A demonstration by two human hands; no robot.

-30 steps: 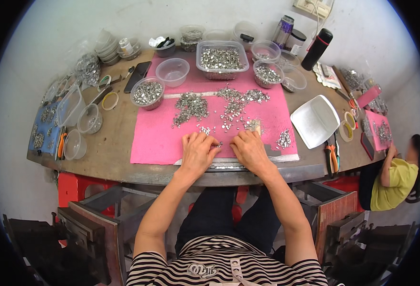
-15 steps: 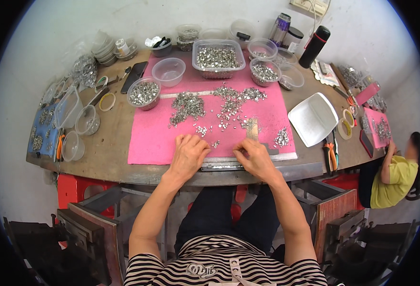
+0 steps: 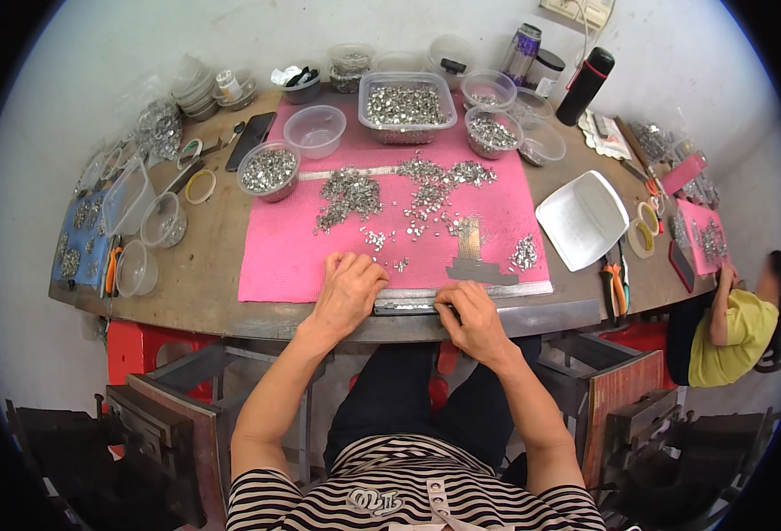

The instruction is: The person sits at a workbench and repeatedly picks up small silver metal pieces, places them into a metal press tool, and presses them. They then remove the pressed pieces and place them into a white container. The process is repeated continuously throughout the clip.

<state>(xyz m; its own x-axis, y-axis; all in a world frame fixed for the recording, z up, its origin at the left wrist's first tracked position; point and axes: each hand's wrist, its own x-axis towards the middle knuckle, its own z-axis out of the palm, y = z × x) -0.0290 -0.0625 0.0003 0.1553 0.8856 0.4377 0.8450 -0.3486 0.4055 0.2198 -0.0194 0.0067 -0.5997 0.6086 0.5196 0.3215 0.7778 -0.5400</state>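
At the table's near edge lies a dark narrow strip (image 3: 405, 310) with small shiny silver pieces along its top. My left hand (image 3: 348, 292) is closed at the strip's left end, fingers bent; its thumb is mostly hidden. Thumb and fingers of my right hand (image 3: 476, 320) are pinched at the strip's right end. Beyond them spreads a pink mat (image 3: 275, 257) bearing heaps of small silver metal pieces (image 3: 351, 196). A few loose pieces (image 3: 401, 265) lie just past the strip, between the hands. Grey tape patches (image 3: 482, 272) stick to the mat beyond my right hand.
Tubs of silver pieces, a large one (image 3: 405, 81) among them, line the back. A white scoop-shaped tray (image 3: 583, 219) and pliers (image 3: 618, 288) are at the right. Clear cups (image 3: 136, 270) stand left, by a phone (image 3: 251, 142). A person in yellow (image 3: 734, 332) sits far right.
My right hand has come slightly nearer to me and left along the strip, uncovering more of the grey tape. My left hand has barely shifted.
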